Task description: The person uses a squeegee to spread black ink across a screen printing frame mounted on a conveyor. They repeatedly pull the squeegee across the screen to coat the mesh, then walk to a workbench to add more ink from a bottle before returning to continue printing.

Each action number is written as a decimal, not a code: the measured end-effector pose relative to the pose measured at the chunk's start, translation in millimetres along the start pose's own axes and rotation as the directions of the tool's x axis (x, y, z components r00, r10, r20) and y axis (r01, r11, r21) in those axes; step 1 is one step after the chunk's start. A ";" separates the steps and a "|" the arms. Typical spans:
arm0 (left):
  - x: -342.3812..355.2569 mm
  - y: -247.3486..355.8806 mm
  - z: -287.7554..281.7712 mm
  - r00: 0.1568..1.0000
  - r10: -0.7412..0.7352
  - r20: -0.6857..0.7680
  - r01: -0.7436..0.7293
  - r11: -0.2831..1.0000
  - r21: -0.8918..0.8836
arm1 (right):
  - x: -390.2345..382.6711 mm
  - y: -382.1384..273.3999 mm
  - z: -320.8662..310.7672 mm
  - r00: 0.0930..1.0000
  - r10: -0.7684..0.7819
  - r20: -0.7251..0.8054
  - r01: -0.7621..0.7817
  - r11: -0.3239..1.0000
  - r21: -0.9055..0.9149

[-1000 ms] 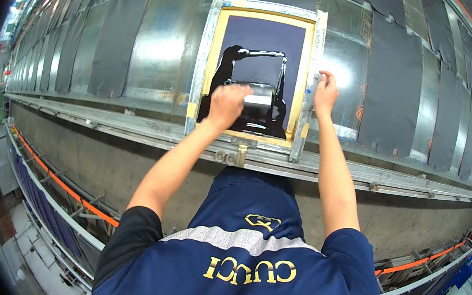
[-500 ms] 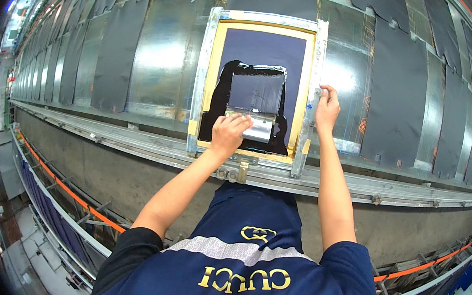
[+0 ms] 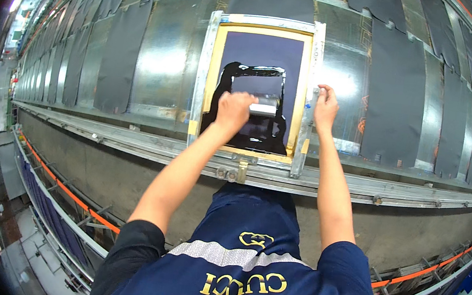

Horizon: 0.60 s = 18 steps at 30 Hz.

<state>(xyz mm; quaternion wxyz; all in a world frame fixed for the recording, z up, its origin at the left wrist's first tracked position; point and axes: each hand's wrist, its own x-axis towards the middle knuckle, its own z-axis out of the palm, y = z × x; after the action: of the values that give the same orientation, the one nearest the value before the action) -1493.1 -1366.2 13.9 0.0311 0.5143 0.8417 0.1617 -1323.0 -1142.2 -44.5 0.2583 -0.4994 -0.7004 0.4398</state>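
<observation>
A screen-printing frame (image 3: 202,72) with metal rails and a yellowish inner border lies flat before me. Wet black ink (image 3: 218,98) forms a thick band around the middle of its dark mesh (image 3: 265,50). My left hand (image 3: 234,112) is closed around one end of a squeegee (image 3: 263,109), a short metal-faced blade resting on the mesh inside the ink band. That hand hides the squeegee's left end. At the frame's right rail, my right hand (image 3: 327,108) is closed, its fingertips pinching at a small fitting on the outer edge.
Beneath the frame runs a long table of shiny metal plates (image 3: 164,62) and dark grey sheets (image 3: 394,96). A metal rail (image 3: 337,183) with bolts and stops borders its near edge, close to my body. Orange strips (image 3: 60,188) line racks at both lower sides.
My left hand and the squeegee have moved away from me, from the near part of the mesh to its middle. My right hand stays at the frame's right rail.
</observation>
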 end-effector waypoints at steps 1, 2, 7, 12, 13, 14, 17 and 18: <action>-28.8 -1.9 4.5 0.998 0.040 -0.054 -0.041 0.999 -0.019 | 1.2 2.3 3.0 0.999 -0.048 -0.010 0.048 0.998 0.034; -52.6 0.6 9.5 0.993 0.066 -0.101 -0.070 0.997 -0.037 | 3.9 11.8 6.6 0.995 -0.096 -0.029 0.098 0.993 0.062; -99.5 7.0 -3.3 0.991 0.112 -0.074 -0.120 0.987 -0.105 | 20.3 23.8 2.7 1.000 -0.005 0.022 0.004 0.999 0.037; -125.1 -29.2 -60.7 0.992 0.066 -0.106 -0.085 0.980 -0.181 | -5.4 -94.7 26.3 0.998 -0.056 0.008 0.056 0.998 -0.021; -129.8 -47.5 -74.6 0.991 0.057 -0.122 -0.080 0.978 -0.194 | -15.0 -114.1 45.8 0.997 -0.080 0.005 0.080 0.997 -0.015; -136.5 -69.6 -84.5 0.987 0.057 -0.151 -0.083 0.981 -0.173 | -26.2 -133.6 67.6 0.995 -0.105 0.003 0.105 0.994 -0.008; -164.1 -164.6 -128.6 0.979 0.096 -0.181 -0.119 0.985 -0.121 | -65.0 -177.1 153.5 0.983 -0.186 -0.002 0.186 0.982 0.016; -171.3 -194.4 -136.5 0.986 0.076 -0.150 -0.096 0.987 -0.132 | -78.0 -193.6 180.1 0.984 -0.181 0.003 0.181 0.983 0.036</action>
<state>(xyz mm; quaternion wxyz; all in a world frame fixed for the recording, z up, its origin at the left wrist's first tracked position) -1608.9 -1630.4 64.3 -0.0014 0.5338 0.8054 0.2577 -1530.0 -1301.1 44.3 0.3039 -0.4278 -0.7356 0.4283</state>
